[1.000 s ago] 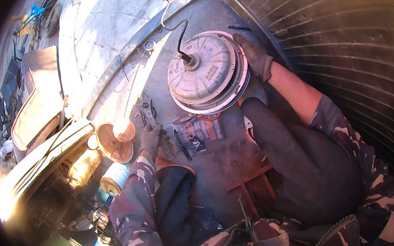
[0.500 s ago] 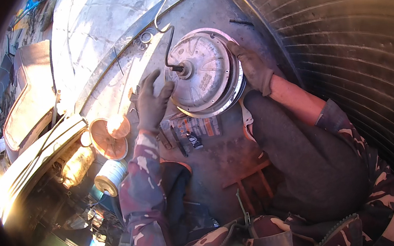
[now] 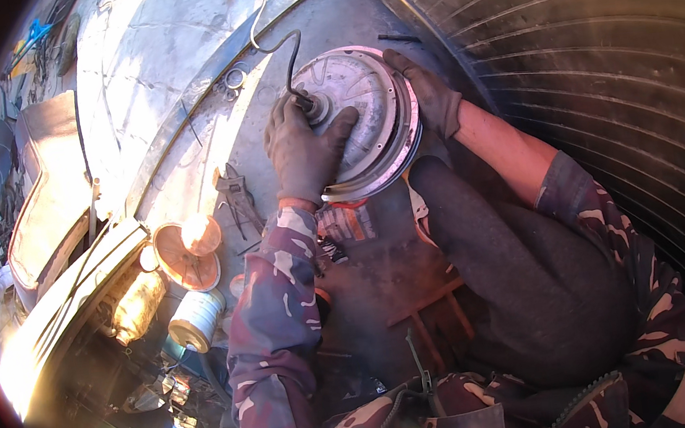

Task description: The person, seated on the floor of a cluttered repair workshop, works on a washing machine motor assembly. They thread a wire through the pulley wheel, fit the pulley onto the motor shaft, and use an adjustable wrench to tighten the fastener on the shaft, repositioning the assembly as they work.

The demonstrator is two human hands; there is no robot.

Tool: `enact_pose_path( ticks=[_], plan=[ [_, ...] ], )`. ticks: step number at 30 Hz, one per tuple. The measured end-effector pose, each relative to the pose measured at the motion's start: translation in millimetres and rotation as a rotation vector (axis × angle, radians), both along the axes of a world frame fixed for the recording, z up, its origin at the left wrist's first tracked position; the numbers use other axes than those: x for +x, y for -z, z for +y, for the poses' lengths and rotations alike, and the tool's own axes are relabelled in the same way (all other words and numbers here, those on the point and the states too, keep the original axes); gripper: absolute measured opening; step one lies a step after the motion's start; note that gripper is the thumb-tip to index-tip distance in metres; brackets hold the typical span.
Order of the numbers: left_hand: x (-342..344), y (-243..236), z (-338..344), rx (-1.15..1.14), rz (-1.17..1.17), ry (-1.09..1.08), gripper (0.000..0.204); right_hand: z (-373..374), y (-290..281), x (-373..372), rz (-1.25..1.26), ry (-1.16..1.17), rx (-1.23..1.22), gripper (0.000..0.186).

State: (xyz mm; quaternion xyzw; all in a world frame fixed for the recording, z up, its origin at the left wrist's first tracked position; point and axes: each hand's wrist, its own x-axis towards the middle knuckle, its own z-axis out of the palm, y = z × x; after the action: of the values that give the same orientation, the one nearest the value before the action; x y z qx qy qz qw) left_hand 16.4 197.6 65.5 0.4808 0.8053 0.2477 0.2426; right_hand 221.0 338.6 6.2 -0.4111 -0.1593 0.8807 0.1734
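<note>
A silver round hub motor (image 3: 367,131), with a black cable (image 3: 291,55) rising from its centre shaft, sits on the grimy metal floor between my gloved hands. My left hand (image 3: 309,142) is closed over the motor's left side, fingers beside the shaft and thumb on the cover. My right hand (image 3: 426,90) grips the right edge of the rim. Pliers-like tools (image 3: 235,197) lie left of my left wrist, and a printed packet (image 3: 348,223) lies below the motor, partly behind my arm.
A corrugated metal wall (image 3: 590,84) stands close on my right. Metal rings (image 3: 234,78) lie beyond the tools. An orange basin (image 3: 179,266), a white spool (image 3: 194,320) and a yellowed bottle (image 3: 135,305) are at lower left, with a padded seat (image 3: 48,184) further left.
My left hand has moved from beside the tools up and rightward onto the motor and closed on it. My right hand stays on the rim, slightly further up the view.
</note>
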Motion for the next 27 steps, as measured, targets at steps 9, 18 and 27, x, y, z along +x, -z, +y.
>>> enact_pose_path(
  ticks=[9,18,27],
  plan=[
    [21.4,-7.9,1.8,0.018,0.116,-0.072,0.093,15.2,-4.1,6.3,-0.193,-0.097,0.013,0.055],
    [78.7,-30.8,8.3,0.076,0.303,-0.084,0.089,-20.7,-22.3,41.0,-0.723,-0.265,0.784,0.123],
    [29.4,-15.9,-31.2,0.228,-0.155,-0.205,0.078,-17.2,-16.8,44.9,-0.722,-0.294,0.909,0.128]
  ],
)
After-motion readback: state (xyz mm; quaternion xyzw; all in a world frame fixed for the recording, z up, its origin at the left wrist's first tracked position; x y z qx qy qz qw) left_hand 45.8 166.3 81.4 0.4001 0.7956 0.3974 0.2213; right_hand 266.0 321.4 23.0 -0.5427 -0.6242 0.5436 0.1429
